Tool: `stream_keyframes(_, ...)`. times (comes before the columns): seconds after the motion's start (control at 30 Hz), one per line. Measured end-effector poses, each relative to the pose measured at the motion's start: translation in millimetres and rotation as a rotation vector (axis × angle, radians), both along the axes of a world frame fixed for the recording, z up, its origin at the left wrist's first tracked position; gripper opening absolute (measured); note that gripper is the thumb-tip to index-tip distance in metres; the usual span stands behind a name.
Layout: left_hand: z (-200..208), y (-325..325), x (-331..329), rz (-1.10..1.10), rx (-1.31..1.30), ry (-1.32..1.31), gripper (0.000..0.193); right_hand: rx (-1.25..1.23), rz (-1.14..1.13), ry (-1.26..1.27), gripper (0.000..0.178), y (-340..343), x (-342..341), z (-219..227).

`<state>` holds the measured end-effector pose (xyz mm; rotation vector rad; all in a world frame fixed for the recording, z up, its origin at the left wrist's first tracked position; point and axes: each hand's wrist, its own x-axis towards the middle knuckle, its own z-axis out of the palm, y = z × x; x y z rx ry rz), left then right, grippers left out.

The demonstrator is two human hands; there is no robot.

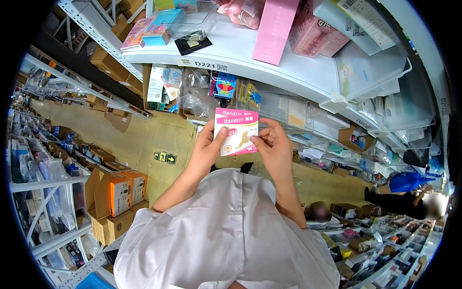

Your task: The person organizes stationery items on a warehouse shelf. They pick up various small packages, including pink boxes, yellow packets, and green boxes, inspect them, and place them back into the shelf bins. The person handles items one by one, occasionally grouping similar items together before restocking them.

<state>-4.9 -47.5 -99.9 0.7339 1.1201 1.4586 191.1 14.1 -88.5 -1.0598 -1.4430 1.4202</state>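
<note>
In front of my chest I hold a flat pink-and-white box point(239, 126) with a sock- or foot-like picture on its face. A second pink edge shows just above it, so there seem to be two such boxes stacked. My left hand point(207, 145) grips the left side, thumb on the front. At the right side, my right hand point(275, 145) pinches the lower corner with its thumb. The fingers behind the boxes are partly hidden.
A white shelf point(192, 59) ahead carries a tall pink box point(275, 31), a black packet point(192, 44) and clear plastic bins point(368, 70). Open cartons sit below it. Orange boxes point(120, 192) in a carton stand at left. Another person point(399, 202) is far right.
</note>
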Motion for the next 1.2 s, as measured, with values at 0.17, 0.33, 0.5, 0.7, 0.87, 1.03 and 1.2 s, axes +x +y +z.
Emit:
stream_keyframes(0.17, -11.1, -9.1, -5.8, -0.008, -0.086, -0.073, 0.037, -0.021, -0.001, -0.037, 0.042, 5.2, 9.6, 4.1)
stream_keyframes(0.33, -17.9, -15.4, -3.8, 0.025, -0.024, -0.111, 0.034, -0.010, -0.056, 0.012, 0.036, 22.0, 23.8, -2.2)
stream_keyframes(0.5, -20.7, -17.0, -11.3, 0.212, -0.044, -0.110, 0.031, 0.153, -0.299, 0.009, 0.020, 57.9, 37.7, -2.3)
stream_keyframes(0.7, -25.2, -19.4, -20.4, 0.300, -0.048, -0.124, 0.027, 0.147, -0.220, -0.291, 0.016, 82.1, 39.0, -20.3)
stream_keyframes(0.87, -23.6, -17.5, -17.7, 0.337, -0.051, -0.127, 0.028, 0.143, -0.151, -0.362, 0.019, 75.9, 27.9, -23.5)
stream_keyframes(1.03, -17.6, -9.4, -14.8, 0.365, -0.029, -0.058, 0.029, 0.155, -0.031, -0.481, 0.032, 73.5, 24.5, -11.9)
stream_keyframes(1.2, -25.0, 3.2, -15.1, 0.334, 0.036, 0.011, 0.026, 0.177, 0.128, -0.576, 0.040, 77.6, 26.2, 5.5)
